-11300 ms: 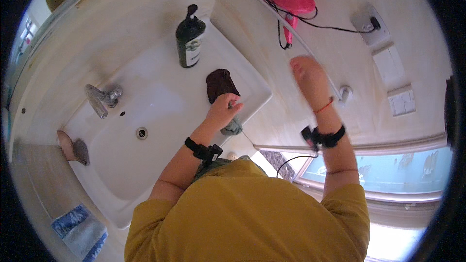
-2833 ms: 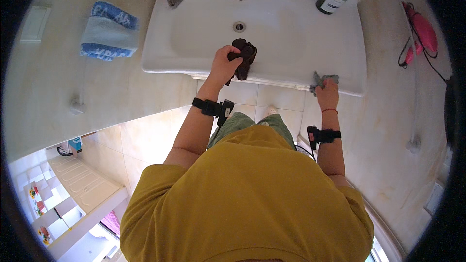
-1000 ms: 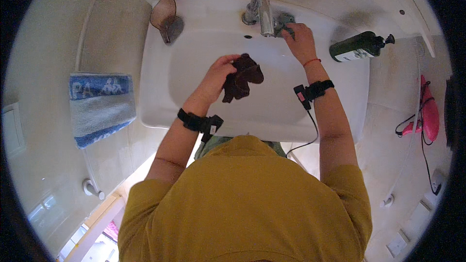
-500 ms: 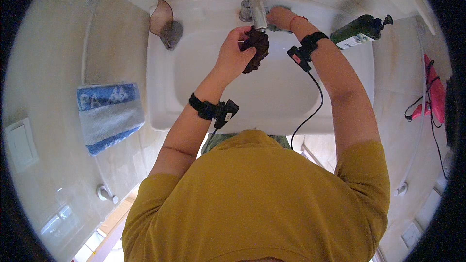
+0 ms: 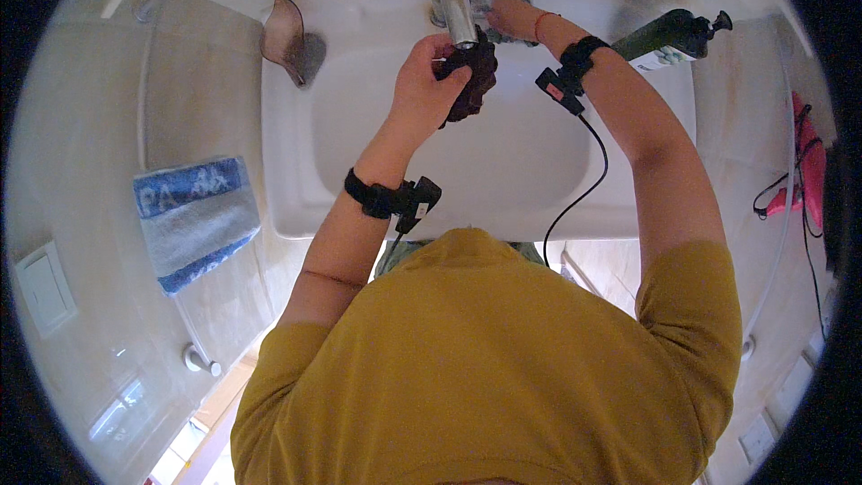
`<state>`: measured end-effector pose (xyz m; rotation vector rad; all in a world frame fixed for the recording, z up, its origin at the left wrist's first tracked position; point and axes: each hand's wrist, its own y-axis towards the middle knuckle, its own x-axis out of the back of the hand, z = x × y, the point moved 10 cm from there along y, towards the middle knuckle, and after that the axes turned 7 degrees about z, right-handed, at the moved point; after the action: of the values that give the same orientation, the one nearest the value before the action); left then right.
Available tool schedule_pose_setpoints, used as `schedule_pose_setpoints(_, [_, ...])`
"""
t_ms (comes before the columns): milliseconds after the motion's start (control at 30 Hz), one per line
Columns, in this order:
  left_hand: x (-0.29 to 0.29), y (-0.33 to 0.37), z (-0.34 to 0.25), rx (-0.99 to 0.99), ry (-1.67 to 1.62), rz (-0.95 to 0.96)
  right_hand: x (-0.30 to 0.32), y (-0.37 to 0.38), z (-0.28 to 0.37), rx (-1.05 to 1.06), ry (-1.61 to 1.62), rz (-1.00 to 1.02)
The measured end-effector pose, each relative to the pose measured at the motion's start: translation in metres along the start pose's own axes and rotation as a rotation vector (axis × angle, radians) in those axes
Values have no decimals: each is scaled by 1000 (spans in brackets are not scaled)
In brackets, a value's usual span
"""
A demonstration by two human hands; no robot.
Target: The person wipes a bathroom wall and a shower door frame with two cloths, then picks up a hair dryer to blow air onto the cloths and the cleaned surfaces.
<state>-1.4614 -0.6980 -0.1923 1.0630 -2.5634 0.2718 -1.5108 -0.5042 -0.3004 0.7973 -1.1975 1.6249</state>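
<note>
My left hand (image 5: 426, 85) is closed around a bunched, dark maroon-brown cloth (image 5: 471, 81). It holds the cloth right under the spout of a chrome tap (image 5: 454, 4), over a white sink (image 5: 377, 153). The spout's tip overlaps the top of the cloth. At the back of the sink, my right hand (image 5: 514, 18) is curled at the tap's right side, its fingertips at a short metal tap handle (image 5: 481, 7). Partly hidden beneath that hand lies a greenish, see-through object (image 5: 514, 38) whose kind I cannot make out.
A dark green pump bottle (image 5: 669, 36) lies tilted on the right rim. A brownish, translucent curved object (image 5: 283, 31) stands at the back left corner. A blue and grey towel (image 5: 197, 220) hangs on the left. Black cabled devices are strapped to both wrists.
The view has shifted slightly. The tap's short handle now shows more plainly beside my right fingers. My left hand still holds the cloth beneath the spout.
</note>
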Motion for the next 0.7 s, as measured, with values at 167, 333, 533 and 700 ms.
schedule_pose_setpoints(167, [-4,-3,-4,57,-4,-20,2,-10,5,19,45,-72])
schedule_pose_setpoints(333, [0,3,1,22,-14,-64,5,-5,22,120,-247,-26])
schedule_pose_setpoints(533, [3,-6,-1,27,20,-115,7,-16,14,21,-23,-64])
schedule_pose_setpoints(700, [5,-17,5,40,-89,-117,20,-65,34,-31,202,-223])
